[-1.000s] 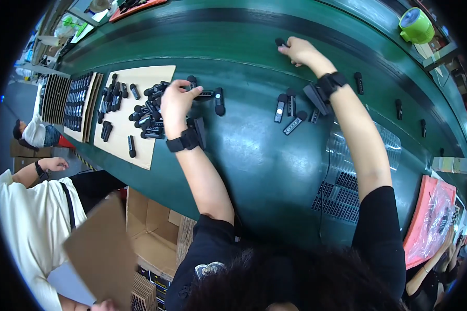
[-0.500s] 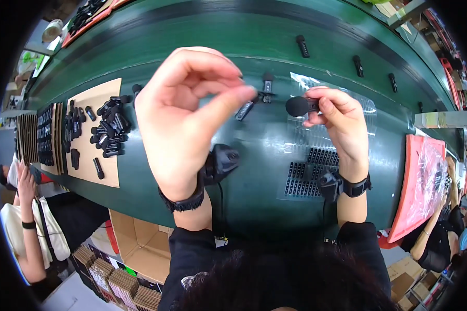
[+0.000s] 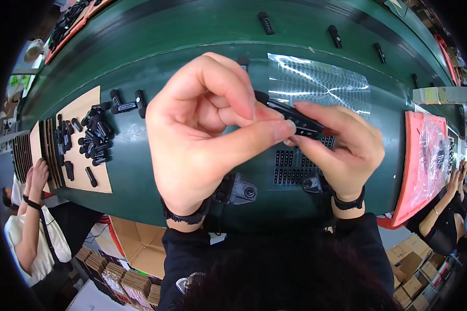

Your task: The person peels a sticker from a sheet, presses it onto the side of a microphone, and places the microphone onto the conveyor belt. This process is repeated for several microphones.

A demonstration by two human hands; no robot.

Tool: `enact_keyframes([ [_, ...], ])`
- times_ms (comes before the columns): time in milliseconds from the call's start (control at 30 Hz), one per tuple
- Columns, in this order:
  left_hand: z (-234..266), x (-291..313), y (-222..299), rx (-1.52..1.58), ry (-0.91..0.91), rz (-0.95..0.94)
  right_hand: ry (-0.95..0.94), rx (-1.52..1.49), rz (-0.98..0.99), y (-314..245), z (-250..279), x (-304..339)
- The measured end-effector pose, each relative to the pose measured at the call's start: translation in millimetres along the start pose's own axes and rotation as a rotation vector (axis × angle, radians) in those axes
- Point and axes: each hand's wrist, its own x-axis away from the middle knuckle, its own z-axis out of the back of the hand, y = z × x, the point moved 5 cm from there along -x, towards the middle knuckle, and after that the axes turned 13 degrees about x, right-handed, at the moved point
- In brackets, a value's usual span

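Note:
A small black clip-on microphone (image 3: pixel 297 120) is in my right hand (image 3: pixel 350 142), its body gripped between thumb and fingers. It lies tilted, with part of a dark foam tip (image 3: pixel 262 97) showing above my left fingers. My left hand (image 3: pixel 197 127) is closed in a pinch, thumb and forefinger pressed together against the microphone's near side. Whatever they pinch, if anything, is too small to make out. Below the right hand, a clear sheet with rows of small black pieces (image 3: pixel 291 168) lies on the green bench (image 3: pixel 135 181). Another microphone (image 3: pixel 243 63) is partly hidden behind my left hand.
A clear plastic tray (image 3: pixel 321 78) lies beyond my hands. Several microphones are heaped on cardboard (image 3: pixel 101 179) at the left, and others (image 3: pixel 335 37) stand spaced along the far strip. A pink foam tray (image 3: pixel 412 155) is at the right. Co-workers' arms (image 3: pixel 31 223) show at both sides.
My left hand has moved right and now meets the microphone. My right hand has come inward and turned the microphone, so its foam tip is mostly behind my left fingers.

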Motion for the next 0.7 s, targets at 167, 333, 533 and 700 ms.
enact_keyframes([
  [167, -0.4, 0.3, -2.1, -0.014, 0.006, -0.004, 0.016, 0.018, 0.033, -3.9, 5.3, 0.7],
  [333, -1.2, 2.0, 1.8, -0.07, -0.005, -0.019, 0.013, -0.011, 0.036, -8.2, 6.2, 0.6],
  [533, -3.4, 1.6, -1.3, -0.088, -0.033, -0.023, 0.075, 0.016, 0.051, -8.7, 7.2, 4.8],
  [700, -6.3, 2.8, -0.8, -0.138, -0.073, -0.058, 0.06, 0.031, 0.135, -10.8, 9.7, 4.5],
])
